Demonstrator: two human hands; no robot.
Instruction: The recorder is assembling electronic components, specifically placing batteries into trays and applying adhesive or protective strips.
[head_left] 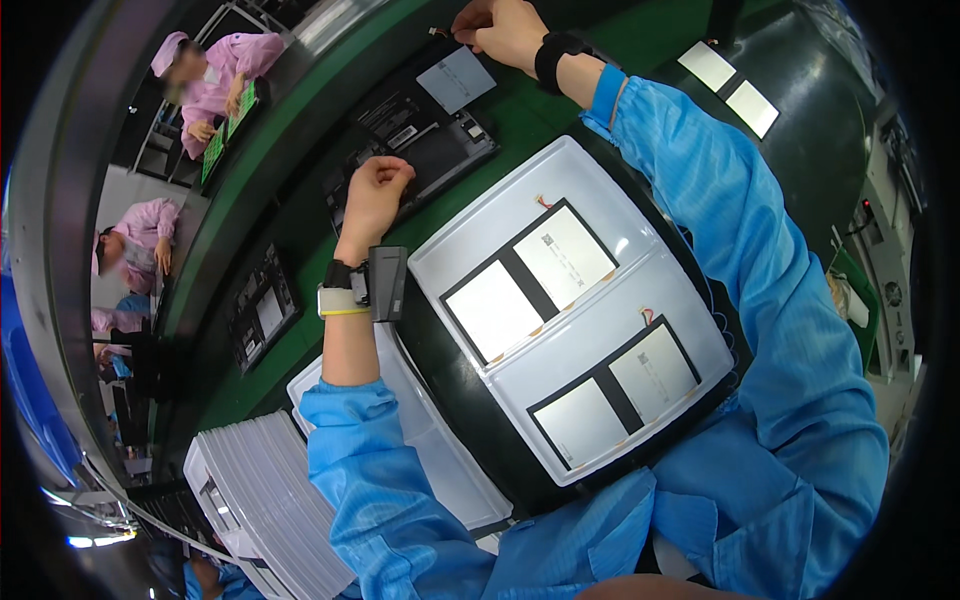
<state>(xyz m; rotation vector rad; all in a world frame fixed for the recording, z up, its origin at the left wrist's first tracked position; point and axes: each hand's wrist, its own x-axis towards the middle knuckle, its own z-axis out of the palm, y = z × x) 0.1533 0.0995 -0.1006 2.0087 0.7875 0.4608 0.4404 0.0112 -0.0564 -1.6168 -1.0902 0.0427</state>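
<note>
A black device casing (440, 160) lies on the green line with its inside up. A battery pack with a silver-grey cell (456, 80) rests over its far part. My left hand (374, 195) hovers over the casing's left side, thumb and fingertips pressed together; what they hold, if anything, is too small to make out. Beyond the battery, my right hand (502, 32) has its fingers closed at a thin coloured cable (438, 32) with a small connector. Beside my forearms, a white tray (570, 338) holds two flat batteries (567, 257), (650, 372) with cables.
Another open casing (264, 310) lies further left on the line. A stack of white trays (265, 500) stands lower left, beside another white tray (455, 480). One more battery (728, 88) lies at the upper right. Co-workers in pink (235, 60) sit across the line.
</note>
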